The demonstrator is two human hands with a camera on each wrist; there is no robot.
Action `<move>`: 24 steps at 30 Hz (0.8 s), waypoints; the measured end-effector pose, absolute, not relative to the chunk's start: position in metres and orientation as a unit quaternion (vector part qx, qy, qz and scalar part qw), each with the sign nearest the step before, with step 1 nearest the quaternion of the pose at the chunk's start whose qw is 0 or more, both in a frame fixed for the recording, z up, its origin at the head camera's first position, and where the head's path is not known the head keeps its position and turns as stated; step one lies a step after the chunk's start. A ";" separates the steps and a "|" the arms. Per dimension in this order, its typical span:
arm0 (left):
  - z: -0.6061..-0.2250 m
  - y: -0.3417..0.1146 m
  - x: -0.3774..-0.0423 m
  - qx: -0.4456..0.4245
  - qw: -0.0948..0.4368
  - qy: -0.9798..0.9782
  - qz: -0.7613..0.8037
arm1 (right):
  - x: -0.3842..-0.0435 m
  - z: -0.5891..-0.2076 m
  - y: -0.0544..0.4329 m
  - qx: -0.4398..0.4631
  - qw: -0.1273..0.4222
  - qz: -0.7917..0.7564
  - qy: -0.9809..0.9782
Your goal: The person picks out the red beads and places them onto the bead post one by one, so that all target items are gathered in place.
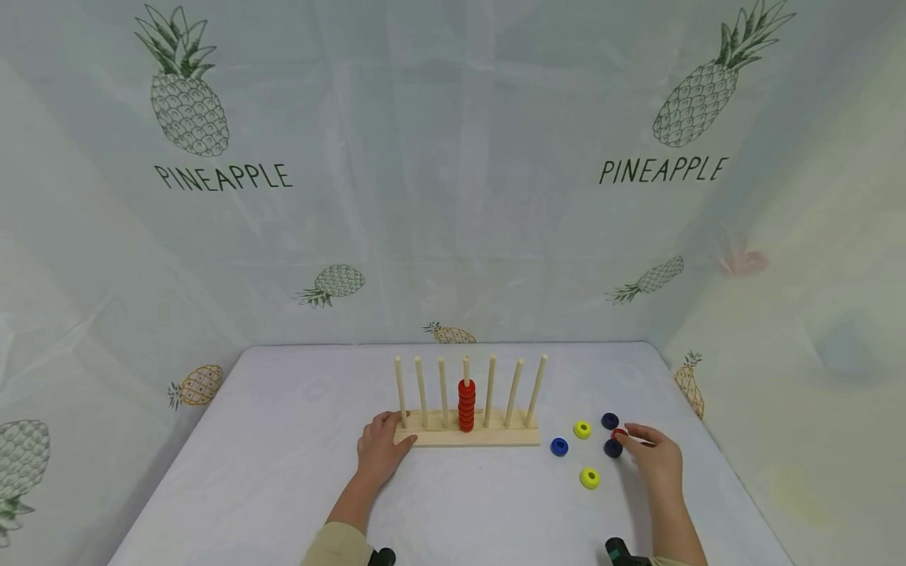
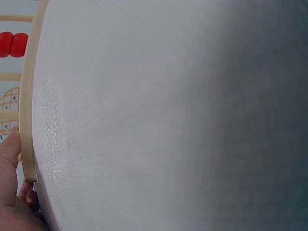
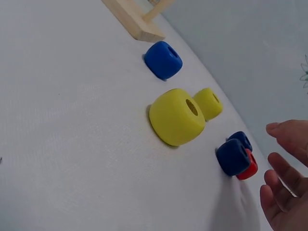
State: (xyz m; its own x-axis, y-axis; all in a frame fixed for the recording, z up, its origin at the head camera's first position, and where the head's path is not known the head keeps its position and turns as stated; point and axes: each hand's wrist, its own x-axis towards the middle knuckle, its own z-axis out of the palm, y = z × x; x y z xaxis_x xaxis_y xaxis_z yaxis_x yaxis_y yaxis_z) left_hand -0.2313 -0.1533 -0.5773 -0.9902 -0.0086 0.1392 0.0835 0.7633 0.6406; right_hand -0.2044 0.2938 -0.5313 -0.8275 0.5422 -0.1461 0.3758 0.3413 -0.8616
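A wooden peg rack (image 1: 467, 439) stands on the table, with a stack of red beads (image 1: 466, 406) on its middle peg. My left hand (image 1: 380, 450) grips the rack's left end, thumb along the front and fingers behind; in the left wrist view, the hand (image 2: 10, 185) sits around that end. To the right, my right hand (image 1: 657, 460) reaches over a red bead (image 3: 249, 167) lying between two dark blue beads (image 3: 233, 157). The right wrist view shows that hand's thumb and fingers (image 3: 284, 175) spread apart, just beside the red bead, with nothing held between them.
Between the rack and my right hand lie a blue bead (image 1: 559, 446) and two yellow beads, one farther back (image 1: 583, 429) and one nearer me (image 1: 590, 478). A pineapple-printed cloth (image 1: 439, 196) hangs behind the white-covered table (image 1: 283, 440).
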 end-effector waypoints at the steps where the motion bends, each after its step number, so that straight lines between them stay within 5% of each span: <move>1: -0.578 -0.153 -0.231 -0.019 0.065 -0.937 -0.344 | -0.205 -0.533 0.294 -0.282 0.084 0.500 -0.814; 24: -0.578 -0.154 -0.231 -0.024 0.075 -0.937 -0.340 | -0.210 -0.556 0.294 -0.292 0.116 0.497 -0.809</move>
State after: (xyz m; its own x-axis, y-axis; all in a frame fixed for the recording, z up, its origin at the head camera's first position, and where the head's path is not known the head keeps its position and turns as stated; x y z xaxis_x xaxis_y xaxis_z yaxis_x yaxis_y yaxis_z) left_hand -0.2314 -0.1537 -0.5777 -0.9877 -0.0053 0.1564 0.0961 0.7682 0.6330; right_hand -0.2100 0.2936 -0.5558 -0.8022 0.5880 -0.1034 0.3582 0.3356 -0.8712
